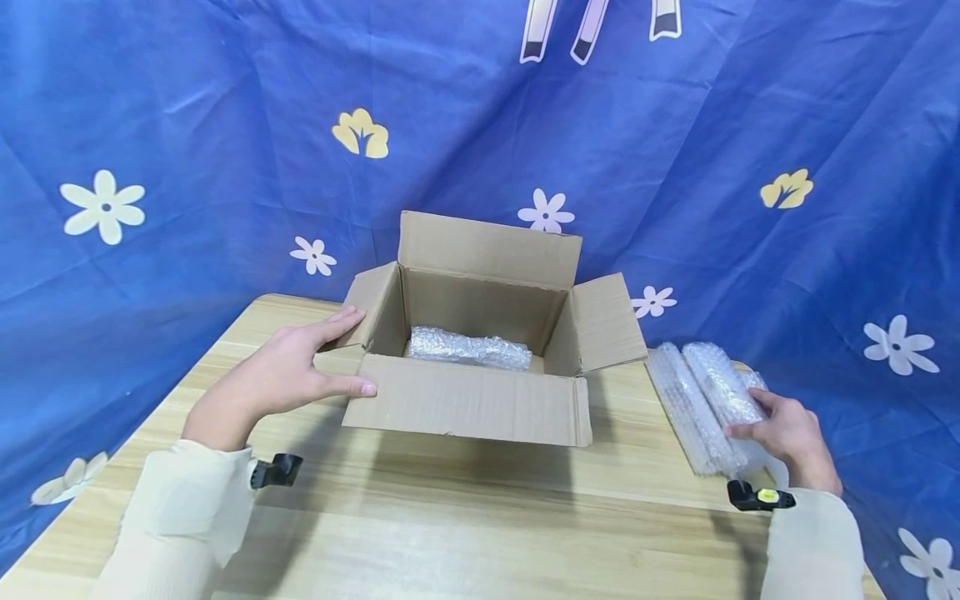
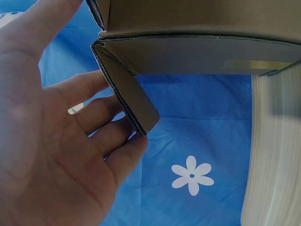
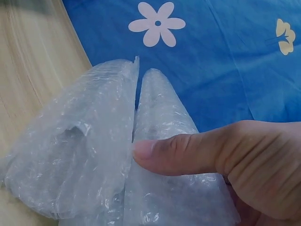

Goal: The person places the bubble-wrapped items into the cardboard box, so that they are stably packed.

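Note:
My left hand [image 1: 288, 367] is at the left corner of an open cardboard box [image 1: 468, 400]. Its thumb lies on the front flap, and its fairly straight fingers rest behind the left flap [image 2: 127, 89]. Inside the box lies a bubble wrap roll [image 1: 468, 347], partly hidden by the front wall. Over at the right, my right hand [image 1: 787, 437] grips another bubble wrap roll [image 3: 174, 193], thumb on top and fingers mostly hidden beneath it. Beside that one is a further bubble wrap bundle [image 3: 80, 141]; what any of them contains cannot be told.
The box stands on a wooden table [image 1: 465, 533], all its flaps folded outward. A blue cloth [image 1: 225, 167] with flower prints hangs close behind the table and drops past its sides. The right flap [image 1: 609, 321] reaches toward the bubble wrap pieces.

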Demonstrator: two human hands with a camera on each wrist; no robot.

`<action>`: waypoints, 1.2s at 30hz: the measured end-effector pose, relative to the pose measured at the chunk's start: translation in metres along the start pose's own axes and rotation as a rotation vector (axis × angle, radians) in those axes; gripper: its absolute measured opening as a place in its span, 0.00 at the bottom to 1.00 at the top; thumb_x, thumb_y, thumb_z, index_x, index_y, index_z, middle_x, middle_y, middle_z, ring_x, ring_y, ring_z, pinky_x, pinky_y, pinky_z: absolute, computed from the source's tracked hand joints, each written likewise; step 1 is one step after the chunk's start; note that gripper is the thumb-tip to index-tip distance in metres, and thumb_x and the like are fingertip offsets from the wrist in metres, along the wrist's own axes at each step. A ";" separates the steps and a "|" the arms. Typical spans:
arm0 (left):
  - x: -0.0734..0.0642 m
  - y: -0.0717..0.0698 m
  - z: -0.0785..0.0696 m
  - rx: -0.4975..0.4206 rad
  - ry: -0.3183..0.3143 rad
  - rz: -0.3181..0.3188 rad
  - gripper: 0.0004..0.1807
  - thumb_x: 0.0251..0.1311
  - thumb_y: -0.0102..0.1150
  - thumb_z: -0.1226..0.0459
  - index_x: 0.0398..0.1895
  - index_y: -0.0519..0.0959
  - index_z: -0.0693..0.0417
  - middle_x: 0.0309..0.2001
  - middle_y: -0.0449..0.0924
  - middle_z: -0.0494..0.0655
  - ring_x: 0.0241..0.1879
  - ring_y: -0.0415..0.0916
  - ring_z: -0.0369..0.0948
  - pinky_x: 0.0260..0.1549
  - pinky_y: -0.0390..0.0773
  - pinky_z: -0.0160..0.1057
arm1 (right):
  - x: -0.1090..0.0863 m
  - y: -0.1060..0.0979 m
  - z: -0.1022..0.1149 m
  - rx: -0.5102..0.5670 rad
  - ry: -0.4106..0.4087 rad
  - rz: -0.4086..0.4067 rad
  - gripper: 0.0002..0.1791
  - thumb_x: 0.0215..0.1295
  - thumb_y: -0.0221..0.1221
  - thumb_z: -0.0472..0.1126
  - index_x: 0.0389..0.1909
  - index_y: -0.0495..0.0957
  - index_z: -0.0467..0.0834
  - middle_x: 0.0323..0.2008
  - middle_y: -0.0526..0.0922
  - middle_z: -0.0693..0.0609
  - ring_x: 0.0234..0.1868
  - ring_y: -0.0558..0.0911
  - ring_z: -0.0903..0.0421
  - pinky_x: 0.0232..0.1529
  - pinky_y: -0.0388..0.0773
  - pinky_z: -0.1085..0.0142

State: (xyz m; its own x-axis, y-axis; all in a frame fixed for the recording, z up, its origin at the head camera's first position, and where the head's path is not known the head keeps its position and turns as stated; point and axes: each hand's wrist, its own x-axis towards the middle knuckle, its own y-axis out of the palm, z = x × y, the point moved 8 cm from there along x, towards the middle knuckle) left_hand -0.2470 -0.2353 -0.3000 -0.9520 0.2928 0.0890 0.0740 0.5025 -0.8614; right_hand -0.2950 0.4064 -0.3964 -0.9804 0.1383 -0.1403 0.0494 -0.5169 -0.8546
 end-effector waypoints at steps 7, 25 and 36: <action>0.000 0.000 0.000 0.000 0.001 -0.001 0.62 0.45 0.68 0.31 0.78 0.57 0.55 0.76 0.55 0.58 0.72 0.54 0.60 0.66 0.58 0.64 | -0.004 -0.002 -0.003 -0.044 0.002 -0.046 0.54 0.50 0.76 0.52 0.71 0.61 0.29 0.63 0.62 0.20 0.59 0.63 0.23 0.54 0.66 0.33; 0.000 0.001 0.000 -0.007 0.004 0.005 0.62 0.45 0.68 0.31 0.79 0.56 0.54 0.75 0.55 0.57 0.72 0.54 0.60 0.65 0.58 0.64 | -0.014 -0.014 -0.001 0.075 -0.052 -0.241 0.38 0.60 0.71 0.53 0.64 0.74 0.33 0.60 0.72 0.27 0.65 0.62 0.25 0.54 0.67 0.34; 0.000 0.000 -0.001 -0.006 0.000 0.002 0.62 0.46 0.69 0.32 0.78 0.57 0.54 0.75 0.55 0.58 0.72 0.54 0.61 0.65 0.58 0.64 | -0.022 -0.035 0.022 0.039 -0.192 -0.383 0.31 0.59 0.73 0.50 0.58 0.81 0.36 0.50 0.81 0.30 0.47 0.79 0.39 0.25 0.71 0.71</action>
State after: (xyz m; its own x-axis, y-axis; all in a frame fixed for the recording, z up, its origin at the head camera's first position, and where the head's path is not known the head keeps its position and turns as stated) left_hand -0.2466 -0.2346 -0.3000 -0.9519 0.2937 0.0870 0.0779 0.5070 -0.8584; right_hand -0.2795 0.4031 -0.3524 -0.9443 0.1688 0.2825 -0.3291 -0.4904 -0.8070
